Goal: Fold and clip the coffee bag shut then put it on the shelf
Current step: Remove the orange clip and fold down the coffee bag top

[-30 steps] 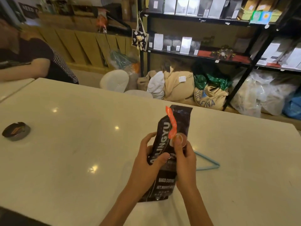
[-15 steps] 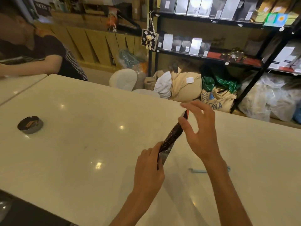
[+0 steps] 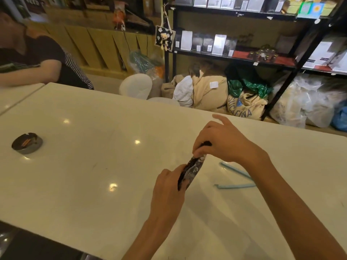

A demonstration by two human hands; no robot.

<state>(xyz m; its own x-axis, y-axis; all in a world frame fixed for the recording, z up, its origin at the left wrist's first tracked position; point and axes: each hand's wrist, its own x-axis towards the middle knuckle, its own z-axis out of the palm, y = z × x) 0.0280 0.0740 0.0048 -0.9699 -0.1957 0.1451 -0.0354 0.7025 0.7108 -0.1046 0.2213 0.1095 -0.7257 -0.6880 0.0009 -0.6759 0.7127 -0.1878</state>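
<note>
Coffee bag [image 3: 193, 168]: black, with light print, held edge-on to the camera above the white table [image 3: 84, 166], tilted so that its top leans away and to the right. Only a narrow strip of the bag shows between the two hands.

Left hand [image 3: 169, 194]: grip closed on the lower part of the bag, fingers curled around its near edge. The lower end of the bag is hidden behind this hand.

Right hand [image 3: 223, 142]: grip closed on the top of the bag, thumb and fingers pinching the upper edge. The index finger points outward, clear of the bag. Whether the top is already folded over cannot be told, as the hand covers it.

Clip [image 3: 236, 178]: a long light-blue sealing clip, lying open in a V shape on the table, just right of the bag and partly hidden behind the right forearm. It touches neither hand.

Shelf [image 3: 234, 58]: a black metal unit beyond the far edge of the table, carrying rows of pale and dark packets and small jars. Sacks and plastic bags [image 3: 244, 102] lie on the floor under it.

Round metal tin [image 3: 27, 143]: on the table at the far left, well apart from the hands.

Second person [image 3: 43, 61]: dark top, seated at the upper left, one arm resting on the adjoining table.
</note>
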